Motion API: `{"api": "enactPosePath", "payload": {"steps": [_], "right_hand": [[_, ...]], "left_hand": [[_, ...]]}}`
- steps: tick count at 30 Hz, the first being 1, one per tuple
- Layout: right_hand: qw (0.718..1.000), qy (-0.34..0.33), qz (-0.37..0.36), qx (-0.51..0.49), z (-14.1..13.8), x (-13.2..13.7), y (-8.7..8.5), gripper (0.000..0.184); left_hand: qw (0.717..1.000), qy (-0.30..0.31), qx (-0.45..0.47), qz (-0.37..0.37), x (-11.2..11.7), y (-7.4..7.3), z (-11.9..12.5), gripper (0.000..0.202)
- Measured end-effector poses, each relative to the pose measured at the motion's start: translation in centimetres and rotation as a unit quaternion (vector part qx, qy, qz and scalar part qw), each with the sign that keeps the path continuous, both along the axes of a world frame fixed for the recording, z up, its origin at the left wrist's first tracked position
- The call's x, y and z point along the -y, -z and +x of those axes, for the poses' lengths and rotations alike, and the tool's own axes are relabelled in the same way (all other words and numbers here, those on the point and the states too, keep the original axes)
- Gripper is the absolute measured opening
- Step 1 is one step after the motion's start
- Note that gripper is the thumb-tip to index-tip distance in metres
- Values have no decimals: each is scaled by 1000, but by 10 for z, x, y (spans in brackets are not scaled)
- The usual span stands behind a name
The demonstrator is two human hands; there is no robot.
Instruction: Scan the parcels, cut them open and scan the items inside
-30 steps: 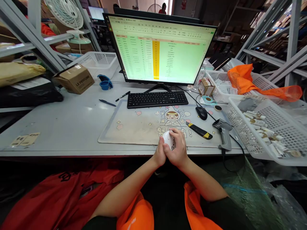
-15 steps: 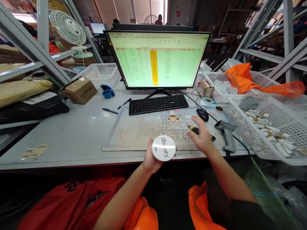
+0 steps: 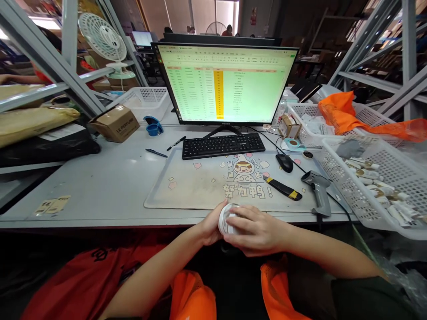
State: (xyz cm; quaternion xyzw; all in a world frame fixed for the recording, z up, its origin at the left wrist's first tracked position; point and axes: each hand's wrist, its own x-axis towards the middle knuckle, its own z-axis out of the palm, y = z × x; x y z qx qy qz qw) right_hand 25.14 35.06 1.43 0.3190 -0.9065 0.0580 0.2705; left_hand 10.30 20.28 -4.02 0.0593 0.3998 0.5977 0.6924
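A round white cosmetic case is in my left hand, just past the desk's front edge. It is tilted, and its lettered lid is mostly covered by fingers. My right hand closes over it from the right, fingers across its top. On the desk mat beyond my hands lies a black and yellow utility knife, touched by neither hand. A grey barcode scanner stands to the right of the knife.
A keyboard and mouse sit before a lit monitor. White baskets hold small packages and orange mesh cloth at right. A carton, blue container and pens are at left.
My right hand has moved left and down from above the utility knife onto the white case. The case has been tilted and brought slightly lower in my left hand.
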Motion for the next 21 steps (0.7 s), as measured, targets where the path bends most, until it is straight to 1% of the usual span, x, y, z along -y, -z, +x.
{"api": "enactPosePath", "payload": {"steps": [2,3,4,5,6,7,8,9,10,12,13,15,16,18,20,21], "right_hand": [[999,-35,-11,-30,4,-3,-2,34],[997,-42,-41,-45,5,-6,-1,37],[993,-36,-89,-67,4,-10,2,43],[984,-16,-152,-93,3,-15,6,51],[967,14,-224,-120,0,-20,12,61],[945,45,-292,-143,-4,-24,20,68],[922,69,-348,-154,-8,-27,29,72],[906,79,-389,-149,-12,-28,38,73],[898,79,-413,-130,-16,-28,46,71],[899,90,-422,-73,-21,-22,58,66],[901,114,-414,-58,-22,-18,61,64],[908,169,-378,-69,-20,-9,61,62],[913,187,-353,-83,-18,-4,60,59],[925,195,-310,-97,-14,4,55,50],[934,194,-290,-85,-13,11,52,40],[932,200,-290,-81,-14,14,52,35]], "left_hand": [[999,-21,31,5,2,-1,-5,63],[998,-31,42,29,3,-1,-8,63],[996,-39,47,65,4,-2,-11,64],[992,-45,46,107,5,-4,-14,66],[987,-48,41,149,6,-5,-16,68],[982,-44,37,182,6,-7,-17,70],[978,-36,35,204,6,-8,-17,71],[976,-30,37,213,4,-9,-17,71],[976,-30,42,214,2,-9,-15,68],[979,-53,55,188,-4,-9,-9,63],[981,-80,59,166,-7,-9,-6,60],[978,-157,51,130,-13,-8,0,58],[973,-192,36,121,-16,-7,3,58],[963,-239,-14,126,-20,-4,6,62],[951,-263,-76,142,-24,1,8,73],[945,-272,-105,148,-26,3,8,78]]}}
